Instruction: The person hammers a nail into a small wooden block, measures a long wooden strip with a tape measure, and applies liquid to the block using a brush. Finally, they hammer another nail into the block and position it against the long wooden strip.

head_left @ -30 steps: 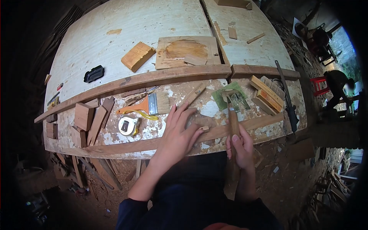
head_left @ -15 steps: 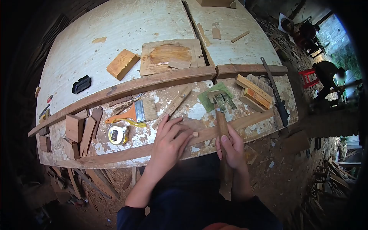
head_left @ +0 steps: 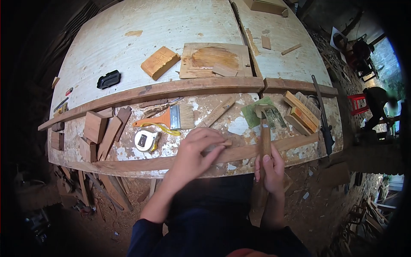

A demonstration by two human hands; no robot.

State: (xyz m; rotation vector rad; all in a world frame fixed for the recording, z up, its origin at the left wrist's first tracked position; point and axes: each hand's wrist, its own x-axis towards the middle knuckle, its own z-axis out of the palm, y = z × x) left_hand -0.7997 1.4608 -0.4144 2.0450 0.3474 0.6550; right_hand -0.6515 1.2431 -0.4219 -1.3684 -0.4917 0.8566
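Near the front edge of the workbench, my left hand [head_left: 198, 152] pinches a small wooden piece [head_left: 227, 142] between thumb and fingers, just over a long wooden strip [head_left: 242, 152]. My right hand [head_left: 270, 169] is wrapped round the wooden handle of a hammer [head_left: 265, 137], whose head lies over a green sheet [head_left: 252, 113]. Left of my left hand are a wide paintbrush [head_left: 175, 117] with an orange handle and a white tape measure [head_left: 146, 140]. A narrow wooden stick [head_left: 218, 110] lies beyond my left fingers.
A long wooden rail [head_left: 171, 89] crosses the bench. Wooden blocks [head_left: 95, 127] stand at left, stacked pieces [head_left: 302, 112] at right beside a dark long tool [head_left: 323, 115]. Beyond the rail lie a wooden panel [head_left: 214, 60] and black tray [head_left: 109, 79]. A person [head_left: 376, 103] bends at far right.
The view has shifted, so the bench items appear further right. My left fingers have lifted and now pinch the small wooden piece. My right hand still holds the hammer.
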